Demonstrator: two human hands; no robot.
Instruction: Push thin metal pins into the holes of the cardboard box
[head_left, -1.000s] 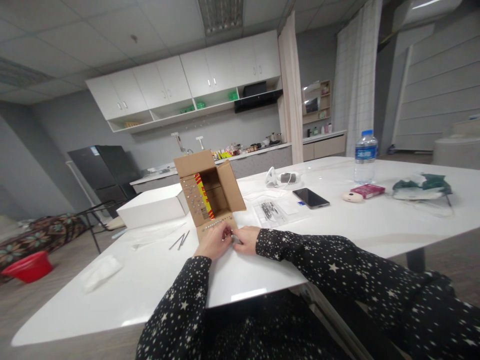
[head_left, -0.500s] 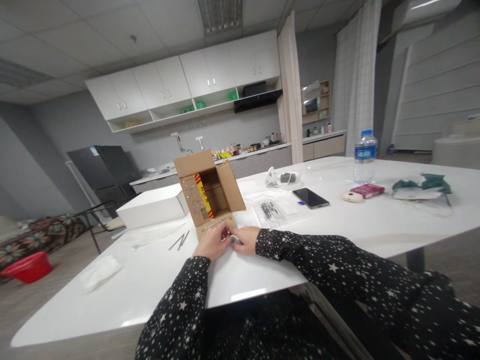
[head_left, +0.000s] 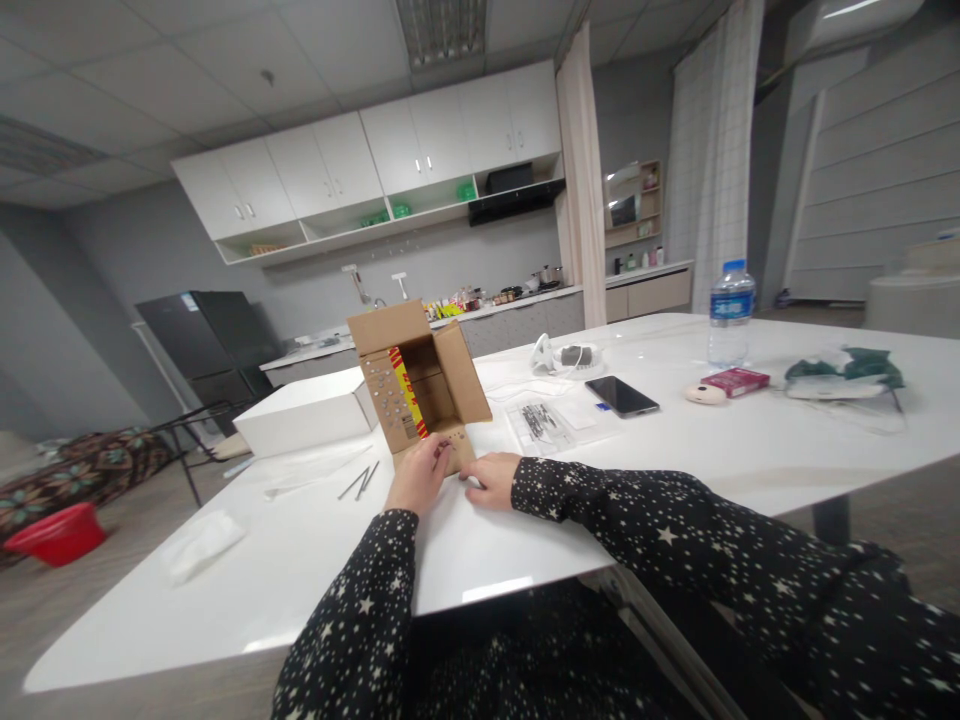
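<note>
Small open brown cardboard box [head_left: 417, 385] lies on its side on the white glossy table [head_left: 675, 450], mouth toward the person. Its flaps are studded with small silvery fasteners; a red-and-yellow strip shows on the inside left wall.

Left hand [head_left: 417, 477] lies on the bottom flap [head_left: 442, 450] at the box's 6 o'clock, fingers curled down onto the row of studs; whether they pinch one cannot be told at this size. Right hand [head_left: 491, 477] rests flat on the table at the flap's 4 o'clock, touching or just beside its corner, fingers loosely closed, nothing visibly held.

Two thin metal pins [head_left: 360, 481] lie at the box's 8 o'clock, near the left hand. A clear plastic bag of dark small parts [head_left: 541, 421] sits at 3 o'clock, a black smartphone [head_left: 622, 396] beyond it.

Judgement: the flap is light and springy. Best to pin it flat with the right hand close to the working fingers, press each stud straight down, and keep the wrist low so the box does not skid.
</note>
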